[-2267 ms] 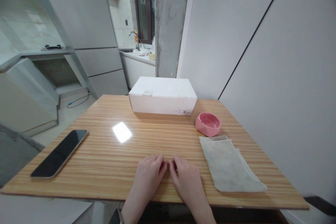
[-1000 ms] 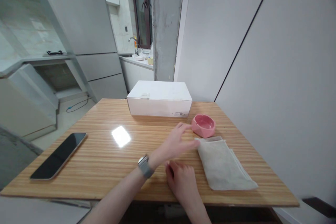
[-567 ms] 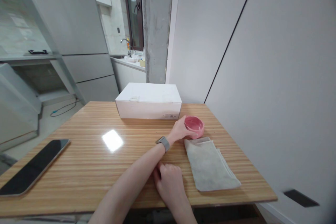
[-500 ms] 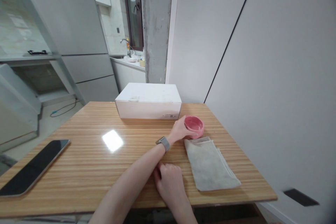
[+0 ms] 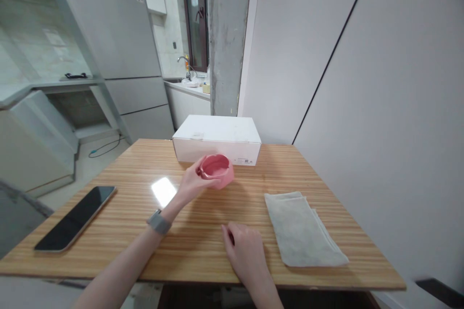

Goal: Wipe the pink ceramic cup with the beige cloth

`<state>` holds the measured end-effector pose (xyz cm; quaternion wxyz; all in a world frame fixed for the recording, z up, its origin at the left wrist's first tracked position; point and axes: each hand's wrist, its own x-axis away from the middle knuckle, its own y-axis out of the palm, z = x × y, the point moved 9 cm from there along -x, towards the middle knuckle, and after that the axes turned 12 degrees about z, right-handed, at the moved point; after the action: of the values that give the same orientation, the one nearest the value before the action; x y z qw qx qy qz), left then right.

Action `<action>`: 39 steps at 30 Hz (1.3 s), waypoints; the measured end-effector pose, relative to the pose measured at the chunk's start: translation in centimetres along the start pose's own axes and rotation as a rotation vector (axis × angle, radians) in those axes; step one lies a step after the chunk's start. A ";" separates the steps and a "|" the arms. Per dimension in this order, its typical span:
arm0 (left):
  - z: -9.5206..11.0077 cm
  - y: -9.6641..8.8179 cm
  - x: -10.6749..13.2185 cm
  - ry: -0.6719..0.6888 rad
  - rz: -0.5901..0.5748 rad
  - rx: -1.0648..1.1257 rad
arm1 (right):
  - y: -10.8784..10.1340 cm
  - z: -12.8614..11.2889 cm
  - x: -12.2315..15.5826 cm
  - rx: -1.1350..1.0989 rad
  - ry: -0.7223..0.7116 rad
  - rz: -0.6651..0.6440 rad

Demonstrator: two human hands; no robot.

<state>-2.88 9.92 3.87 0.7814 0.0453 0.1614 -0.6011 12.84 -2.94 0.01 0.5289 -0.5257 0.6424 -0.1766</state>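
- Bowl [image 5: 216, 169]: plain pink inside and out, no pattern.
- Box [image 5: 216, 137]: plain white, with a small dark printed label low on the front.
- Table [image 5: 126, 231]: light tan wood, striped with fine darker brown lines running side to side; one bright white patch of glare.
- Phone [image 5: 74, 218]: glossy black screen, pale silver edge.
- Cloth [image 5: 302, 229]: pale grey-beige, faintly mottled.
- Watch strap [image 5: 158, 222]: grey.
- Fridge [image 5: 119, 34]: pale grey.
- Pillar [image 5: 226, 34]: rough mottled grey.
- Wall [image 5: 398, 106]: off-white, crossed by one thin black line.
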 end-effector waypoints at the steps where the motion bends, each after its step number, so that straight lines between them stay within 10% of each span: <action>1: -0.6 -2.3 -0.3 0.003 0.054 -0.066 | 0.0 0.0 -0.1 -0.002 0.003 0.004; 5: -3.8 -9.8 -1.3 -0.061 0.277 -0.328 | 0.1 0.0 -0.1 0.006 0.011 -0.008; 9: -5.4 -13.4 -1.7 -0.063 0.406 -0.449 | 0.0 0.0 0.2 0.010 -0.005 0.007; 17: -6.9 -14.0 -2.1 -0.052 0.428 -0.491 | -1.7 -0.4 1.0 -0.076 -0.075 0.174; 25: -5.0 -13.0 -1.7 0.067 0.416 -0.492 | -9.0 3.2 5.2 0.155 -0.072 0.504; 29: 1.3 -10.1 1.6 0.411 0.508 -0.550 | -10.2 6.2 6.9 0.372 -0.061 0.488; 32: 3.9 -4.1 5.2 0.447 0.223 -0.446 | -10.3 7.0 7.3 0.396 -0.086 0.487; 35: 3.3 2.8 9.7 0.193 -0.191 -0.298 | -10.7 6.8 7.0 0.329 -0.082 0.526; 39: 1.9 8.5 14.8 -0.184 -0.444 -0.010 | -11.2 5.3 6.2 0.201 -0.057 0.589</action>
<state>8.97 -1.95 0.11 0.6417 -0.0503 0.0985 -0.7589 23.61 -10.90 3.72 0.6244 -0.2669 0.7313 -0.0637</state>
